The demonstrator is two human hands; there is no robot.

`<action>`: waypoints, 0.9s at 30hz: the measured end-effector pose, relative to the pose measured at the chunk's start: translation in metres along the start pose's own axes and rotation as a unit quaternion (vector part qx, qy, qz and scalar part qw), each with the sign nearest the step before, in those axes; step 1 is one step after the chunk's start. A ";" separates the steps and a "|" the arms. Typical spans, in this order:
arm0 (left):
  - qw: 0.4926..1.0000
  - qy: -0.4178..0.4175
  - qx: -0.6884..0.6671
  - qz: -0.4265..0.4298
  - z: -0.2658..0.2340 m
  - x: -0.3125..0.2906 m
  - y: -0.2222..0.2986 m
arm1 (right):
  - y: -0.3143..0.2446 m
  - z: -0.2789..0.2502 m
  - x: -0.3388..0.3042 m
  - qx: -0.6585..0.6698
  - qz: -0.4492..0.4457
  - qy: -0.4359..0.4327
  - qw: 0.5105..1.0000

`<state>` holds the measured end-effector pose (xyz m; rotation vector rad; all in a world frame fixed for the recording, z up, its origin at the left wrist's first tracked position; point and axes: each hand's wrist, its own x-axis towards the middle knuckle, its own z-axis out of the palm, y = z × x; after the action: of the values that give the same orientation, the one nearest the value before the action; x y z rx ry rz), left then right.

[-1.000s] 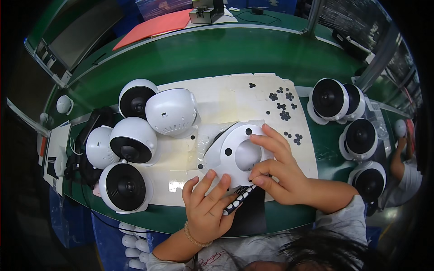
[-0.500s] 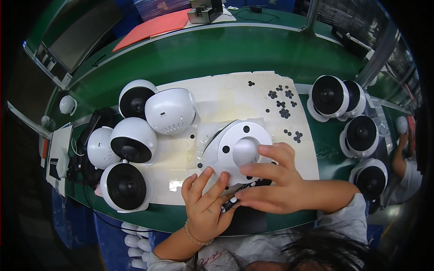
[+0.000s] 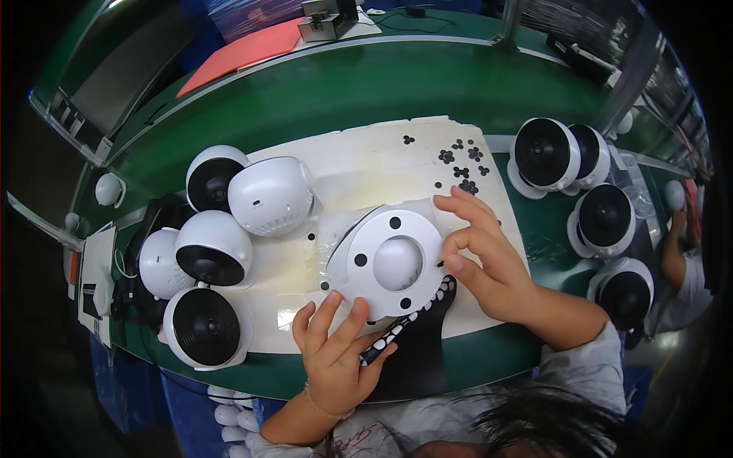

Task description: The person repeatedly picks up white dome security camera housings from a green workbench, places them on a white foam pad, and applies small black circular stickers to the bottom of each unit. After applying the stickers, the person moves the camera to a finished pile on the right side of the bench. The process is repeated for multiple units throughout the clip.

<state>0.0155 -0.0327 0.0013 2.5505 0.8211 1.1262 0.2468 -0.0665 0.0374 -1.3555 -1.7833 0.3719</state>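
A white round-headed camera lies on clear bubble wrap, its ring-shaped base facing up with several black round pads on it. My left hand is beside the near left of the base, two fingertips at its rim. Its thumb and fingers hold a black strip with rows of white round spots, running along the base's near edge. My right hand is at the base's right edge, thumb and forefinger drawn together beside a black pad; what lies between them, if anything, is hidden. Its other fingers are raised.
Several white cameras with black fronts crowd the left side. More stand at the right. Loose black pads lie in clusters on the cream sheet. A green wall borders the bench's back; another person's arm shows far right.
My right hand has moved from the strip beside my left hand up to the base's right edge. More of the strip now shows. The whole view has shifted slightly.
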 end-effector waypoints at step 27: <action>1.000 -0.012 0.010 -0.011 0.001 -0.001 0.001 | 0.009 0.007 -0.002 0.081 -0.018 0.131 0.988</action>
<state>0.0160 -0.0338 -0.0002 2.5596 0.8572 1.0833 0.2475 -0.0635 0.0262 -1.1984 -1.5253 0.2975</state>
